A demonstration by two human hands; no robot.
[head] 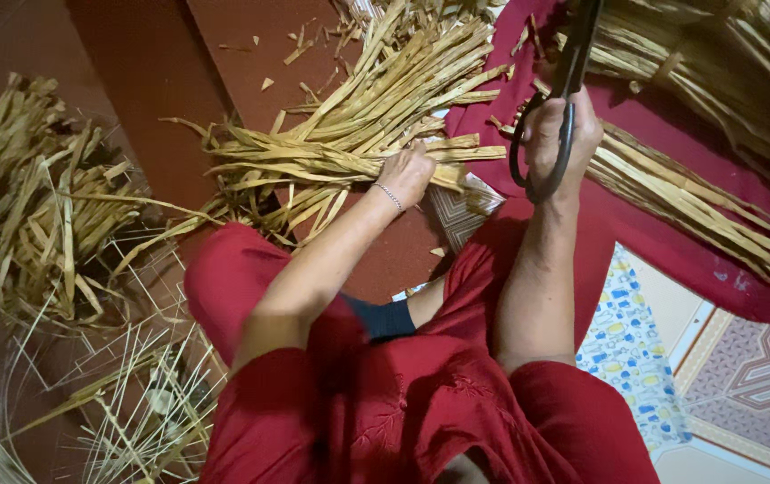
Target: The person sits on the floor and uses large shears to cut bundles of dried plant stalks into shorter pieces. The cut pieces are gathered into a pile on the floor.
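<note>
The left hand presses its curled fingers onto a bundle of dried leaf strips on the floor's far edge, pinning them flat, while the right hand, fingers clamped through black scissors, holds the blades above them.

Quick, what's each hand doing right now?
Left hand: closed, gripping a bundle of dried straw strips.
Right hand: closed around the handles of black scissors.
</note>
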